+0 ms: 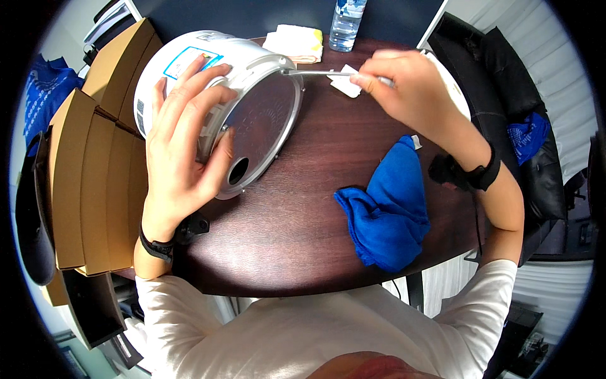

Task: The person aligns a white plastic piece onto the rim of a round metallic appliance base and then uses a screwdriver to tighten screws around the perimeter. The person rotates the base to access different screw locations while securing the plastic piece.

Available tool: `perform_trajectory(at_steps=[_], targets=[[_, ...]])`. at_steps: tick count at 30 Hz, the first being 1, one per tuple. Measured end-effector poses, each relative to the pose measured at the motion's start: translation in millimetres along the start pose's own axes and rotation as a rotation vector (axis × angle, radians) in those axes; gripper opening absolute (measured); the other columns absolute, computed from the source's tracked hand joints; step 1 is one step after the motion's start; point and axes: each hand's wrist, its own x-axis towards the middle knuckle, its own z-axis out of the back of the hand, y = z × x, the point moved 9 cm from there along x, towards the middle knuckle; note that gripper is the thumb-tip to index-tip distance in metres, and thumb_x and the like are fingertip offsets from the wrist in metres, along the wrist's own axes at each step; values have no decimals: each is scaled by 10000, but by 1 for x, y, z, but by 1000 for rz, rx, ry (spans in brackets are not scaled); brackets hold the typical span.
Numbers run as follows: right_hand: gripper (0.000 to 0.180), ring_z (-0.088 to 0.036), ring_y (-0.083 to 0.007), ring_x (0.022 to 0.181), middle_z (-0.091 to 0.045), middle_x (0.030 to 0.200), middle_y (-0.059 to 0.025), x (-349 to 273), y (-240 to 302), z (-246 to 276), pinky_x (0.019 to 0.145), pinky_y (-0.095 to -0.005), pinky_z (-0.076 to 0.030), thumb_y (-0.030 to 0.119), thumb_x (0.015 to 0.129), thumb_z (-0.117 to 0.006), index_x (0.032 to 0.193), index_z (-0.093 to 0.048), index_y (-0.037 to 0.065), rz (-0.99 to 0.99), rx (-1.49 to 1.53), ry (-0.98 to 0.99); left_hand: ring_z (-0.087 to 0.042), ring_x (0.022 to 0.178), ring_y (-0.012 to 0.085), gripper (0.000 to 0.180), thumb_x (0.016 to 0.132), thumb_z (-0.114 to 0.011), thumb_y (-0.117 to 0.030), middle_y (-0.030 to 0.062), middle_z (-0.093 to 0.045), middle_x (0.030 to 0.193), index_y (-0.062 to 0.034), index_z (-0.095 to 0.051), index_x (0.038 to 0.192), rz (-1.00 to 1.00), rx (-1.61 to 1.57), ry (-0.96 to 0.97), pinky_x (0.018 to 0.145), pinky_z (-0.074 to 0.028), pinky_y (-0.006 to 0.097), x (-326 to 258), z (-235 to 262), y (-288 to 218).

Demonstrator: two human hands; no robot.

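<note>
A white drum-shaped appliance (151, 72) lies tilted on its side on the table, its round, see-through grey end (268, 117) facing right and toward me. My left hand (183, 142) grips it, with fingers spread over the white side and the thumb at the rim. In my right hand (407, 88) is a thin screwdriver (315, 72), held level with its handle mostly hidden in the closed fingers. The tip meets the upper rim of the appliance's end; whether it sits in a screw is too small to tell. Below my right hand lies a crumpled blue cloth (391, 205).
At the back of the dark wooden table (303, 221) stand a water bottle (347, 25) and a folded white and yellow cloth (295, 43). White paper (344, 85) lies under the screwdriver. Cardboard boxes (95, 189) crowd the left edge; a black sofa (499, 107) stands right.
</note>
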Motion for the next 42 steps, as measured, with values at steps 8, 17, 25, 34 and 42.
perform_trajectory(at_steps=[8,17,25,34,42], targets=[[397,-447,-32,471,-498,678,41,-68,26,-78,399,-212,-372,386,1049,-518,885,-607,36,-1115,1473,630,-437,1415,390,403,766,-630,-13,156,-611,1356,-71,-612,1164,15,-3,4,1180,-199,595,-1,-1,0],[299,-627,-320,631,-596,704,-120,-22,8,-3,549,-394,-476,306,950,-648,786,-691,60,-234,-84,128,-462,1391,360,411,759,-653,-46,117,-594,1356,-82,-628,1168,8,16,6,1138,-243,619,-1,-1,2],[275,-622,-289,615,-575,711,-89,-13,18,3,533,-378,-477,309,943,-659,783,-672,86,-135,-215,54,-449,1403,397,404,768,-640,-23,159,-609,1356,-62,-611,1169,11,-8,20,1174,-207,590,0,-1,1],[273,-617,-292,601,-573,710,-85,-16,17,-1,513,-383,-466,311,942,-656,776,-663,94,-134,-176,35,-457,1397,398,402,768,-639,-18,163,-616,1346,-58,-612,1167,4,16,17,1173,-210,592,0,-2,1],[266,-614,-290,601,-563,708,-81,-17,17,-2,512,-378,-465,303,939,-659,773,-656,96,-138,-196,30,-456,1398,398,405,766,-639,-14,162,-614,1349,-53,-610,1168,-2,4,14,1173,-214,583,1,-2,0]])
